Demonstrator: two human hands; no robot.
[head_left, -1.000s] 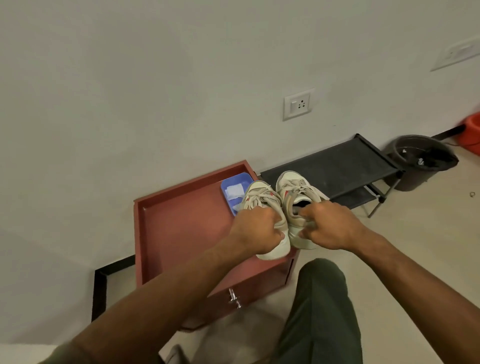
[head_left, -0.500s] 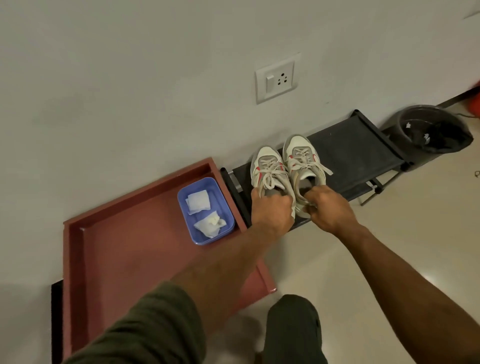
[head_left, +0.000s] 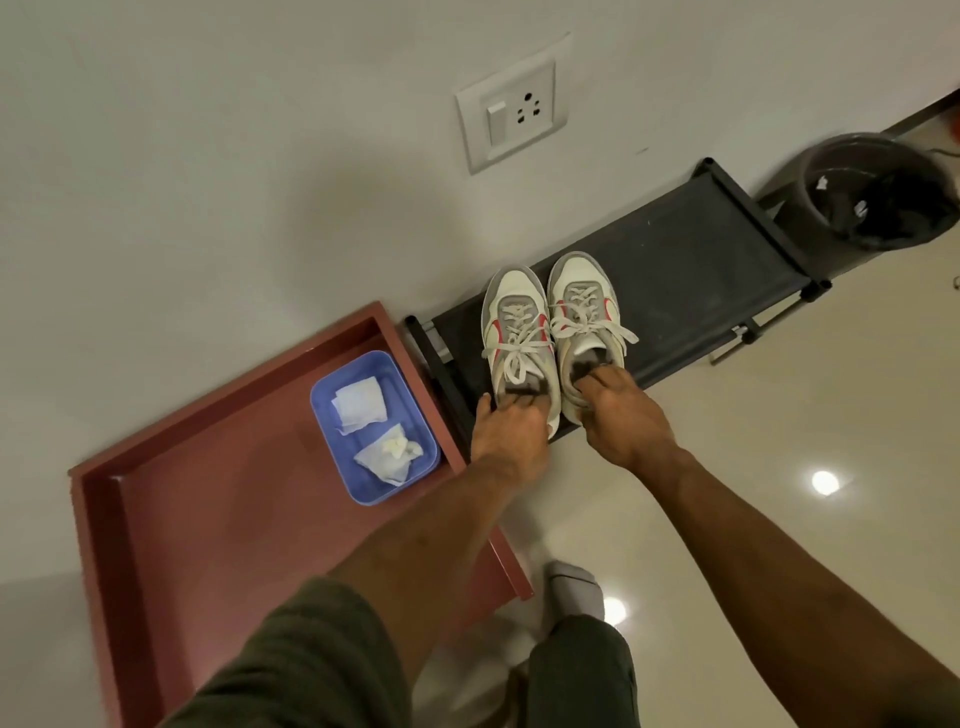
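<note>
On the shoe rack (head_left: 701, 270), the left hand (head_left: 511, 428) held the left sneaker (head_left: 514, 322) and the right hand (head_left: 623, 415) the right sneaker (head_left: 584, 301), both grips closed on the heel collars; placing appeared complete, release judged next.

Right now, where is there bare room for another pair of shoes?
The rack is bare from the right shoe to its end by the bin. The red tray is bare this side of the blue tub. Crowded: the rack's left end, around the left shoe.

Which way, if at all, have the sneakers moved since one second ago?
Yes: the sneakers moved rightward, from above the red cabinet, beside the blue tray, onto the black rack.
</note>
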